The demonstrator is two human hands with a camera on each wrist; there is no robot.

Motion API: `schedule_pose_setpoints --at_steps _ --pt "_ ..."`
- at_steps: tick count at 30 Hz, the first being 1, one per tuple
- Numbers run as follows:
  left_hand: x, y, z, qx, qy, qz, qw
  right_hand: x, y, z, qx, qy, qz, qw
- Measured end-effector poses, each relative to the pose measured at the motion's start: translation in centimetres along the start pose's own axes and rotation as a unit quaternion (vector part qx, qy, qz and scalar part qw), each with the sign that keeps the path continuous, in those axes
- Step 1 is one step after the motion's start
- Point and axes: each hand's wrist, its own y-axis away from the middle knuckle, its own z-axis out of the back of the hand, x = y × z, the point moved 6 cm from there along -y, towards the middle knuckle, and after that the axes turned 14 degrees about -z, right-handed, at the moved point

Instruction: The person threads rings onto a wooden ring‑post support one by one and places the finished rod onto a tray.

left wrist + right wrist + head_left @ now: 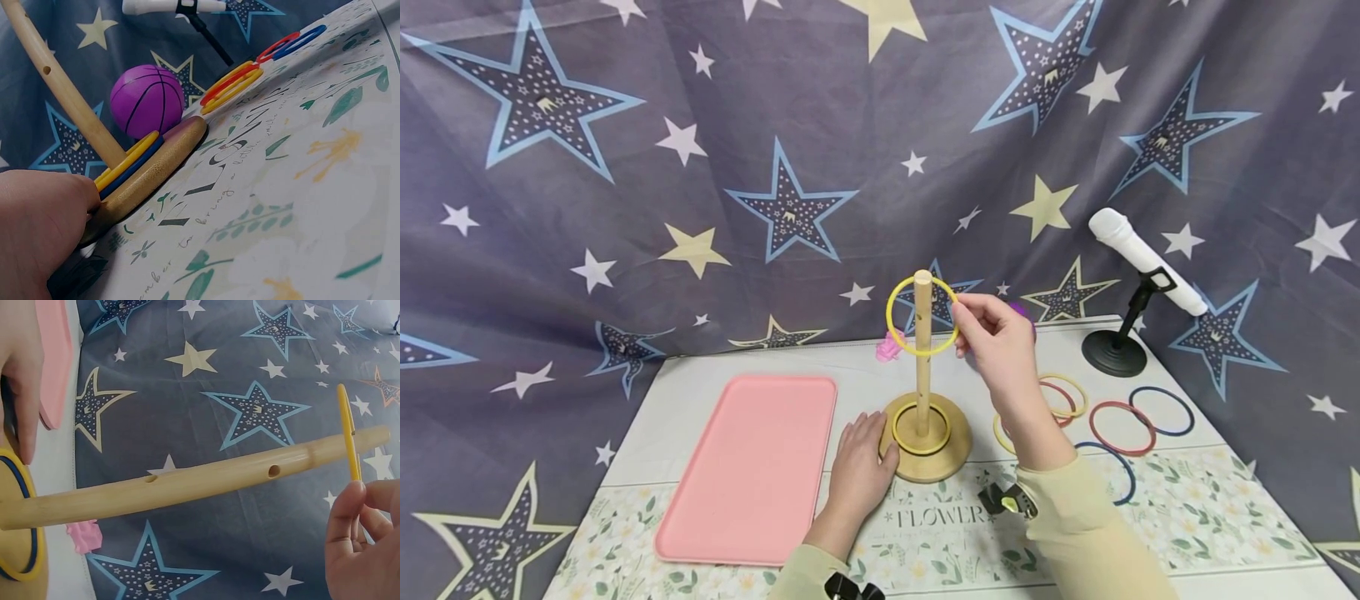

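My right hand (1000,337) pinches a thin yellow ring (889,312) between thumb and fingers. In the head view the ring frames the upper part of an upright wooden pole (922,379); the right wrist view shows it nearly edge-on, crossing the pole close to its top end. At the left side of the round wooden base (928,468) rests my left hand (861,462), fingers extended and thumb at the base's edge. Around the foot of the pole, a yellow ring (147,144) lies on top of a dark blue ring (132,170).
Left of the base lies a pink tray (748,467). Several loose rings, including a red ring (1122,454) and a blue ring (1187,417), lie to the right. Behind stand a white microphone (1142,250) on a black stand (1114,354) and a purple ball (147,100).
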Motion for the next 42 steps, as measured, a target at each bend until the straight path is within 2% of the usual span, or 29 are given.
schedule_pose_setpoints --at_steps 7,22,31,42 --pt "0.1 0.0 -0.1 0.001 -0.004 -0.002 1.0000 -1.3 0.3 0.0 -0.004 -0.012 -0.008 0.9999" --pt "0.1 0.0 -0.2 -0.002 -0.003 -0.001 1.0000 -5.5 0.7 0.4 -0.008 -0.015 -0.054 0.9984" --pt "0.2 0.0 -0.3 -0.004 -0.010 -0.002 0.9999 -8.2 0.8 0.8 -0.017 0.005 -0.094 0.9954" --pt "0.1 0.0 -0.2 -0.004 -0.009 -0.002 0.9999 -10.5 1.0 1.1 -0.015 0.019 -0.120 0.9925"
